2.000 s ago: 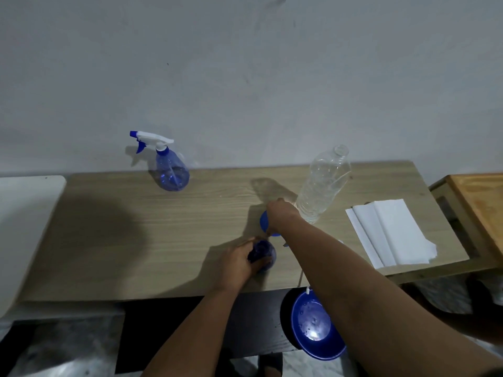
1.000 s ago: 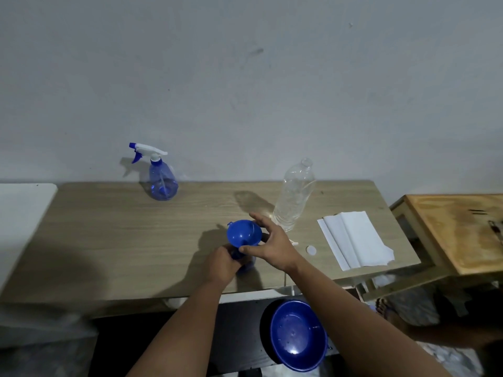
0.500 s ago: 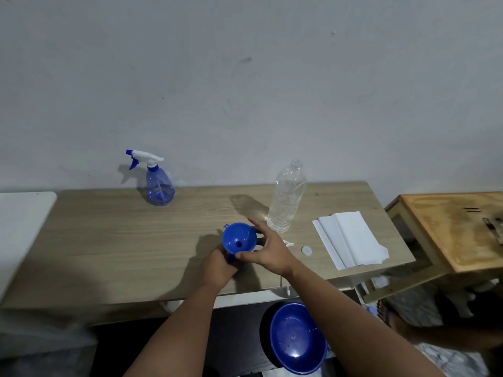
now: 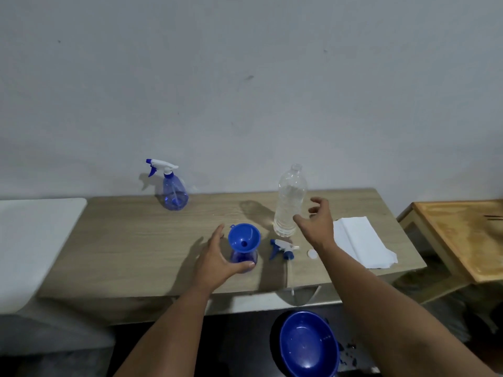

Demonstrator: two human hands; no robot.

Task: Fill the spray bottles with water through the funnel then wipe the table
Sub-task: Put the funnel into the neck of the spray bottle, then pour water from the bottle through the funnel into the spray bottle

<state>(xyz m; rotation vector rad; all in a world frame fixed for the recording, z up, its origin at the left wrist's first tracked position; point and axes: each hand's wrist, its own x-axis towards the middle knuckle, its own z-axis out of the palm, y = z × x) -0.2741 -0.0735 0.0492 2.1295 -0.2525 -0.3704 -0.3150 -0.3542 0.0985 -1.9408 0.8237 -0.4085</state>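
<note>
A blue funnel (image 4: 244,238) sits in the neck of a headless blue spray bottle (image 4: 244,259) near the front of the wooden table (image 4: 130,246). My left hand (image 4: 215,261) cups that bottle from the left, thumb across its front. The bottle's trigger head (image 4: 283,247) lies on the table just to the right, its tube hanging over the edge. A clear, uncapped water bottle (image 4: 290,202) stands behind it. Beside the water bottle's right side hovers my right hand (image 4: 317,221), fingers spread and holding nothing. A second spray bottle (image 4: 174,191) with its head on stands at the back left.
A small white cap (image 4: 312,253) lies by my right wrist. Folded white paper towels (image 4: 356,240) rest at the table's right end. A blue bowl (image 4: 307,346) sits below the front edge. A wooden stand (image 4: 462,235) is on the right, a white surface (image 4: 32,240) on the left.
My right hand let go of the funnel, now seated in the spray bottle, and moved right toward the water bottle. The left hand stays at the spray bottle. The camera shifted.
</note>
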